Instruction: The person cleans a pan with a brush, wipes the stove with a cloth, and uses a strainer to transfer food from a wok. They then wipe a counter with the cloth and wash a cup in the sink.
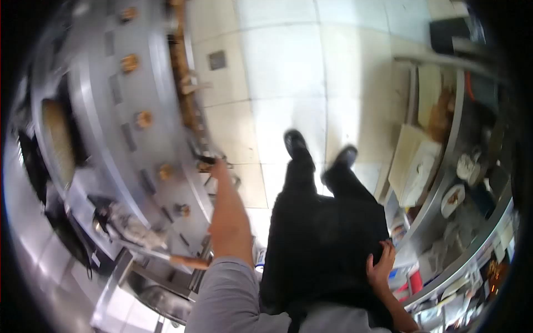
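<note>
My left hand point(219, 168) reaches down to the front edge of the steel stove point(158, 111). It looks closed around a dark thing point(206, 160), but motion blur hides what that is. Blurred metal pieces sit around it at the stove's edge. Beside my right thigh, my right hand point(382, 264) hangs with its fingers apart, resting against the black apron or trousers point(327, 238) and holding nothing.
Several orange-brown knobs point(130, 63) line the stove front. A wooden handle point(189, 262) sticks out near my left elbow, beside a bunched cloth point(136, 227). Tiled floor point(288, 72) lies ahead. A shelf unit point(455, 127) with boxes and a white dish point(453, 201) stands right.
</note>
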Demonstrator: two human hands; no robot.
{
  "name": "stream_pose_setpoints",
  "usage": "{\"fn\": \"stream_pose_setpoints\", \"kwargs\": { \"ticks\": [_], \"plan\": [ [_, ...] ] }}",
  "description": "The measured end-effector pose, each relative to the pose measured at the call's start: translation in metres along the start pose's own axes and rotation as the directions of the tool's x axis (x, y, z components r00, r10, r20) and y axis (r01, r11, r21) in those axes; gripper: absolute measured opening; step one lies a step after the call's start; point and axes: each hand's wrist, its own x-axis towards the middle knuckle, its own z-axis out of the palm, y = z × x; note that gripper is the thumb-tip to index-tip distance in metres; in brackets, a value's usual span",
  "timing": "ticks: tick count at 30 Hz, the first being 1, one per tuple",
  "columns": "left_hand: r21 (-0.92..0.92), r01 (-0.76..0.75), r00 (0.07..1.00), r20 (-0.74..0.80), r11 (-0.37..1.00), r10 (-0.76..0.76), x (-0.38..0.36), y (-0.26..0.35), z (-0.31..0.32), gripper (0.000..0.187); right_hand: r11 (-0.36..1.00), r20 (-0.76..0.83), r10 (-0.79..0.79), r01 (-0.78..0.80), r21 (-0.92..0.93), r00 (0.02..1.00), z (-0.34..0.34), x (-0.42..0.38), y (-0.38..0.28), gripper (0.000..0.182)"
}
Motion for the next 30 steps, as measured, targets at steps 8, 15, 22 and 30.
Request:
{"fn": "stream_pose_setpoints", "kwargs": {
  "ticks": [8,15,22,30],
  "plan": [
    [-0.213,-0.569,0.693,0.396,0.794,0.603,-0.334,0.013,-0.188,0.073,0.983,-0.048,-0.185,0.184,-0.015,0.982,-0.030,0.017,0.014,0.015],
    [-0.595,-0.548,0.429,0.404,0.588,0.808,-0.395,-0.049,-0.290,0.047,0.879,-0.029,-0.476,0.474,-0.047,0.879,-0.072,0.084,0.018,0.020],
    [-0.435,-0.688,0.705,-0.593,0.581,0.390,-0.290,0.000,-0.481,0.037,0.948,0.075,-0.317,0.315,0.041,0.945,-0.161,0.164,-0.050,0.019],
    [-0.397,-0.154,0.915,-0.402,0.905,-0.020,-0.198,0.054,-0.460,0.065,0.979,0.266,-0.123,0.073,0.192,0.956,-0.272,0.214,-0.100,0.018]
  ]
}}
